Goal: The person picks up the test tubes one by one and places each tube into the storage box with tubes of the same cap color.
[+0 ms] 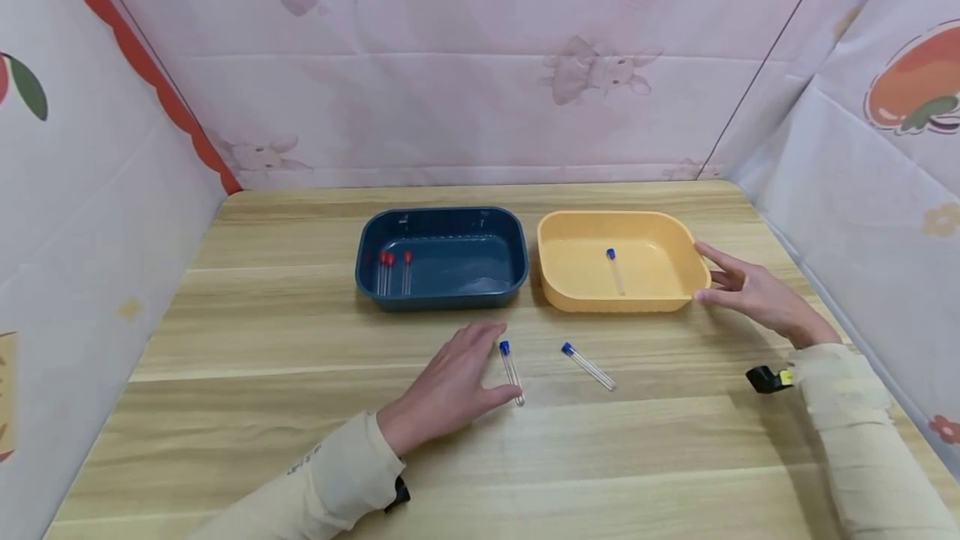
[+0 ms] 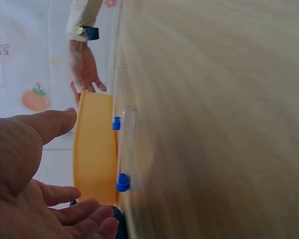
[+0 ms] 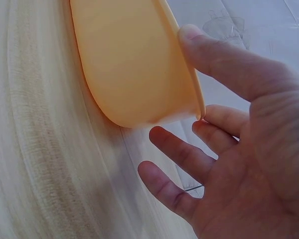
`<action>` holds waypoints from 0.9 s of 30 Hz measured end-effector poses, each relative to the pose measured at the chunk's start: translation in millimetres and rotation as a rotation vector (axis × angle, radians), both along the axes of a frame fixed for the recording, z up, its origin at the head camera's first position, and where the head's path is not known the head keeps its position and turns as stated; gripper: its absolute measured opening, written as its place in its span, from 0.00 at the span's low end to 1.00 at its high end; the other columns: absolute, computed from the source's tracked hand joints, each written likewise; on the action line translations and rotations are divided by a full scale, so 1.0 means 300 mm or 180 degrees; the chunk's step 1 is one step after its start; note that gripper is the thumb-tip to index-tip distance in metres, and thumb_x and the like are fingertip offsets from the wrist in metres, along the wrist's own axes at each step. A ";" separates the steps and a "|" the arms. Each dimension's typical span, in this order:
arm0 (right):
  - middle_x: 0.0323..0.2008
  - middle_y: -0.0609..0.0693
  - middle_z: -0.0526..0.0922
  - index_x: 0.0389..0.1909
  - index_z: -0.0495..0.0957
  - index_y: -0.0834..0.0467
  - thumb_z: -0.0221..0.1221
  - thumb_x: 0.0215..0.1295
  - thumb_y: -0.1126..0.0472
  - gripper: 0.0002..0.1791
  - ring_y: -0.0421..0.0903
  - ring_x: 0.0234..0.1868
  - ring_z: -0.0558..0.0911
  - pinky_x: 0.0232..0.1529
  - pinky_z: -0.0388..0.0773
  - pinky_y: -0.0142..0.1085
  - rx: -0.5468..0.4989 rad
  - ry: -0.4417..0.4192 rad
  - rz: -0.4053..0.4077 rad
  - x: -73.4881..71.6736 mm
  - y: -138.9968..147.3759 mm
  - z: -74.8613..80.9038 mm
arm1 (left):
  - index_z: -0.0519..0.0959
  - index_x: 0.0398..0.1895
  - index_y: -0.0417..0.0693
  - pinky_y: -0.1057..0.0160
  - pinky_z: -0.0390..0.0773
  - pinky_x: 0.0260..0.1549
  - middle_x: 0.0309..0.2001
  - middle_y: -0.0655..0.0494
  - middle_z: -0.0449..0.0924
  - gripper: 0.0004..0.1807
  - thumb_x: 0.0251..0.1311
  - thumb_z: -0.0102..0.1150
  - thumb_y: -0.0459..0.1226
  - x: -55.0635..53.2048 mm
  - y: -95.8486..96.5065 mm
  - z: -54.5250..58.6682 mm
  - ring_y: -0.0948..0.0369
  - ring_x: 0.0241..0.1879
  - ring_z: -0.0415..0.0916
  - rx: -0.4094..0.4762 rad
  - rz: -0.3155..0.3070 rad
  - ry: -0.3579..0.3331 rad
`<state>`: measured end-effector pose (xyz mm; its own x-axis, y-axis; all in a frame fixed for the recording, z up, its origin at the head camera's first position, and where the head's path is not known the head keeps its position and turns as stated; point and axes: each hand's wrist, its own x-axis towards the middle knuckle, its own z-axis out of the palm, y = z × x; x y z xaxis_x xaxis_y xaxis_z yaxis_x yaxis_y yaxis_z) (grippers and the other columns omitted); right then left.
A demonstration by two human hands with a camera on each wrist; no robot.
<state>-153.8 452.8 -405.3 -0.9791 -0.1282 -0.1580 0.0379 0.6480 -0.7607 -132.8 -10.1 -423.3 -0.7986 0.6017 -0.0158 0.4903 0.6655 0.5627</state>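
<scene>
Perhaps steadying it, the right hand (image 1: 763,300), fingers spread, touches a shallow yellow plastic tray (image 1: 576,273) toward the right edge of the surface (image 1: 262,340), while the left hand (image 1: 452,382), fingers wide, flanks a slim, clear, blue-capped tube (image 1: 511,369) further inward.

On table (image 1: 600,457): left tray (image 1: 468,261), right tray (image 1: 652,269); two tubes (image 1: 591,367) in front.

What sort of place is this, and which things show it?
Probably a makeshift indoor work booth: pale, rabbit-printed fabric hangs behind a pale, wood-grain table, with more fabric at both sides, and slim, clear, blue-capped tubes lie on the tabletop.
</scene>
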 end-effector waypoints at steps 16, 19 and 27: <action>0.68 0.53 0.58 0.72 0.46 0.39 0.61 0.61 0.56 0.44 0.51 0.63 0.66 0.45 0.65 0.17 -0.0038 0.0042 0.0002 0.000 -0.005 0.004 | 0.61 0.67 0.44 0.53 0.59 0.61 0.63 0.51 0.60 0.50 0.45 0.64 0.62 0.003 0.005 -0.053 0.55 0.62 0.55 -0.0159 -0.0013 0.0039; 0.67 0.54 0.60 0.72 0.46 0.39 0.61 0.61 0.56 0.44 0.51 0.62 0.66 0.46 0.66 0.17 -0.0036 0.0032 0.0003 -0.001 -0.004 0.001 | 0.61 0.67 0.43 0.52 0.59 0.61 0.63 0.51 0.60 0.50 0.45 0.64 0.62 0.002 0.007 -0.061 0.55 0.62 0.55 -0.0201 -0.0028 0.0063; 0.67 0.53 0.60 0.72 0.46 0.37 0.61 0.62 0.55 0.44 0.50 0.62 0.67 0.47 0.64 0.17 0.0015 0.0047 0.0006 -0.001 -0.001 -0.009 | 0.62 0.67 0.44 0.51 0.59 0.60 0.64 0.50 0.59 0.53 0.41 0.63 0.66 0.001 0.018 -0.077 0.53 0.63 0.53 -0.0342 -0.0002 0.0061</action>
<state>-154.2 452.4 -408.0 -0.9811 -0.1294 -0.1441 0.0254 0.6516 -0.7581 -132.5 -4.8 -446.4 -0.7990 0.5978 -0.0651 0.5007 0.7213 0.4786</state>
